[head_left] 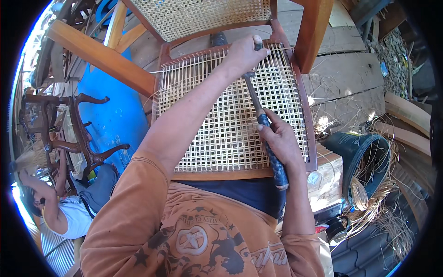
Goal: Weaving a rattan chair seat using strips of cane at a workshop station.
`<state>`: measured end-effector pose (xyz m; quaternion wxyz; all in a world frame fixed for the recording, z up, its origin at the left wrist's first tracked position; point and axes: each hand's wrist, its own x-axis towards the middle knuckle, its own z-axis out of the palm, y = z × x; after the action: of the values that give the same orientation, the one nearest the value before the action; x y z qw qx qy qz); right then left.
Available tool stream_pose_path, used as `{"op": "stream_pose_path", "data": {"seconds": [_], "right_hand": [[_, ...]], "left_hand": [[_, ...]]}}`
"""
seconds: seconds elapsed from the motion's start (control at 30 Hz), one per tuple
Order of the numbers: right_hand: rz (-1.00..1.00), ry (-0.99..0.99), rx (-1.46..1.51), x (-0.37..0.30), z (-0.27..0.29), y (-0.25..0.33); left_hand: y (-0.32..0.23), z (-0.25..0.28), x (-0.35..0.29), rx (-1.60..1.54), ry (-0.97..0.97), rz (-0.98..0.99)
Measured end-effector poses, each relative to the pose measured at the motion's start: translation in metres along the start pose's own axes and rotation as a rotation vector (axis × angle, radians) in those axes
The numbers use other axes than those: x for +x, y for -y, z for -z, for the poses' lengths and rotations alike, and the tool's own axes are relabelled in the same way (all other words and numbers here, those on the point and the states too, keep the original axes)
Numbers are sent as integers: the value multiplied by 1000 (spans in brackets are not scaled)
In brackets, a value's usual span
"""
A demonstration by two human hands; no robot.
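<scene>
A wooden chair seat [221, 134] strung with a grid of pale cane strands lies in front of me. My right hand [280, 137] is closed around a hammer [253, 94] with a metal shaft and a blue-black wrapped handle. The hammer's small dark head rests near the weave, just below my left hand [244, 56]. That left hand is closed over the far part of the seat, by the rear rail. A short dark tool end [258, 42] sticks out between its thumb and fingers; the rest of that tool is hidden.
Behind the seat rises a caned backrest [207, 18], with wooden arms [104, 57] on either side. At right, a dark bucket [357, 152] lies tipped among loose cane strands [360, 194]. On the left are a blue plastic chair [108, 108], a dark carved chair frame [76, 124] and another person [69, 219].
</scene>
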<state>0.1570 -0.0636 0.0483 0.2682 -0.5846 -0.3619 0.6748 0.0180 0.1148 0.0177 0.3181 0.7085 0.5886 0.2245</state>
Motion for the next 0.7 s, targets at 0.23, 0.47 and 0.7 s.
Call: {"op": "stream_pose_path", "data": {"seconds": [0.23,0.47,0.7], "right_hand": [[5,10,-19,9,5,0],[-25,15,-13,-20,-7,4],[-59,43,41,-37,-9,-1]], "left_hand": [[2,-9,5,14,-6,-30],[-11,11,-7,-22,0,-7],[-18,4,-28,-29,10,46]]}}
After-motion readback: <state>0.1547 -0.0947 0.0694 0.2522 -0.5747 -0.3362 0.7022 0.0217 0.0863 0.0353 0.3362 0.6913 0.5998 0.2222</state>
